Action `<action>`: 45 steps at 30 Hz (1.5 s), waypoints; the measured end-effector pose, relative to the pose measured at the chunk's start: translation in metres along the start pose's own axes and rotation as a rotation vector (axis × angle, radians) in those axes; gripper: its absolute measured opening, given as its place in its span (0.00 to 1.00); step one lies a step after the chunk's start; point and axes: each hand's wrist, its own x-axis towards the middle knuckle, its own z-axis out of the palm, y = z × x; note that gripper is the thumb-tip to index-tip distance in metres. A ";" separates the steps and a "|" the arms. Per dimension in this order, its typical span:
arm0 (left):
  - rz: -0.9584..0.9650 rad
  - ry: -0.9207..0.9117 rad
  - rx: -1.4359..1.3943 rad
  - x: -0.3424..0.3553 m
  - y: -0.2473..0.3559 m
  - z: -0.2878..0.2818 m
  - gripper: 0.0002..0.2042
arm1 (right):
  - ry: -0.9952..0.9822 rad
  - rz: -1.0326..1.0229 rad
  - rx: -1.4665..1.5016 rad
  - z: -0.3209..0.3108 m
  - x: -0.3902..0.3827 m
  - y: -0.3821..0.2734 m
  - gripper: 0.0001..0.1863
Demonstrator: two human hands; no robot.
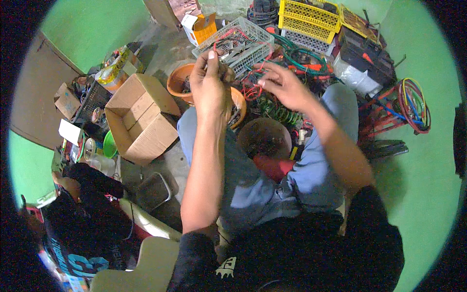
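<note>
My left hand (210,78) is raised over the orange pots (180,73), its thumb and fingers pinched on a thin red-and-black wire (215,46). To its right, my right hand (279,87) hovers with fingers apart and partly bent beside a loose tangle of red wire (251,92); I see no clear grip on it. Behind the hands, a translucent plastic crate (258,41) holds cables and small parts. Green hoses (311,58) lie to the right of the crate. A dark round container (262,136) is between my knees.
An open cardboard box (141,112) is at my left, near a green bucket (110,146). Stacked yellow crates (309,14) stand at the back. Coiled coloured hoses (413,102) are by the right wall. Black printed clothing (73,224), possibly on a person, and a beige chair (131,263) are lower left.
</note>
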 end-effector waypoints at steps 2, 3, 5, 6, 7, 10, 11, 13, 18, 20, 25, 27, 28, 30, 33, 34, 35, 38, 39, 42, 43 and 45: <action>0.027 0.000 -0.026 0.003 0.009 0.003 0.09 | -0.164 0.021 -0.065 -0.018 0.023 -0.010 0.12; 0.039 -0.002 -0.044 0.005 0.011 0.004 0.08 | -0.163 -0.039 -0.108 -0.028 0.031 -0.009 0.12; 0.014 0.006 -0.077 0.010 0.018 0.008 0.08 | -0.171 0.004 -0.061 -0.043 0.049 -0.038 0.15; 0.010 0.009 -0.061 0.015 0.018 0.008 0.08 | -0.128 0.079 0.196 -0.045 0.058 -0.038 0.16; 0.001 0.006 -0.047 0.022 0.015 0.012 0.08 | -0.115 0.056 0.215 -0.054 0.067 -0.038 0.16; 0.006 -0.035 0.087 0.050 0.013 0.019 0.07 | 0.061 0.039 0.323 -0.075 0.090 -0.062 0.15; 0.013 -0.030 0.135 0.058 0.018 0.026 0.07 | 0.074 0.027 0.419 -0.093 0.103 -0.053 0.15; 0.005 0.014 0.195 0.078 0.025 0.045 0.08 | 0.097 0.003 0.607 -0.148 0.129 -0.022 0.16; 0.009 -0.034 0.370 0.123 -0.003 0.069 0.10 | 0.928 -0.171 -0.388 -0.226 0.121 0.034 0.15; -0.045 -0.062 0.339 0.133 -0.027 0.071 0.10 | 0.975 0.000 -0.833 -0.231 0.090 0.058 0.17; -0.280 -0.019 0.089 0.132 -0.063 0.054 0.09 | 0.410 0.130 -0.324 -0.117 0.074 0.025 0.17; -0.332 -0.060 -0.024 0.138 -0.082 0.056 0.09 | 0.221 0.136 -0.075 -0.097 0.067 0.020 0.19; -0.351 -0.016 0.029 0.141 -0.086 0.062 0.09 | 0.171 0.138 0.039 -0.090 0.067 0.016 0.19; -0.344 0.015 0.003 0.146 -0.099 0.069 0.09 | 0.071 0.093 0.153 -0.087 0.071 0.024 0.18; -0.324 0.057 -0.036 0.158 -0.113 0.068 0.09 | -0.281 0.387 0.268 -0.097 0.077 0.012 0.15; -0.320 0.061 -0.053 0.162 -0.118 0.069 0.09 | -0.309 0.386 0.275 -0.100 0.080 0.008 0.14; -0.318 0.065 -0.070 0.167 -0.122 0.068 0.09 | -0.338 0.347 0.247 -0.101 0.081 0.010 0.13; -0.317 0.075 -0.099 0.180 -0.126 0.068 0.09 | -0.282 0.220 0.165 -0.110 0.086 0.022 0.09; -0.316 0.092 -0.115 0.186 -0.130 0.068 0.09 | -0.210 0.174 0.152 -0.113 0.087 0.035 0.09; -0.303 0.121 -0.166 0.203 -0.133 0.052 0.09 | -0.012 0.231 0.151 -0.128 0.099 0.045 0.10; -0.303 0.138 -0.148 0.207 -0.135 0.053 0.09 | 0.063 0.267 0.132 -0.136 0.105 0.044 0.09; -0.303 0.171 -0.113 0.212 -0.138 0.056 0.08 | 0.174 0.312 0.121 -0.145 0.114 0.045 0.11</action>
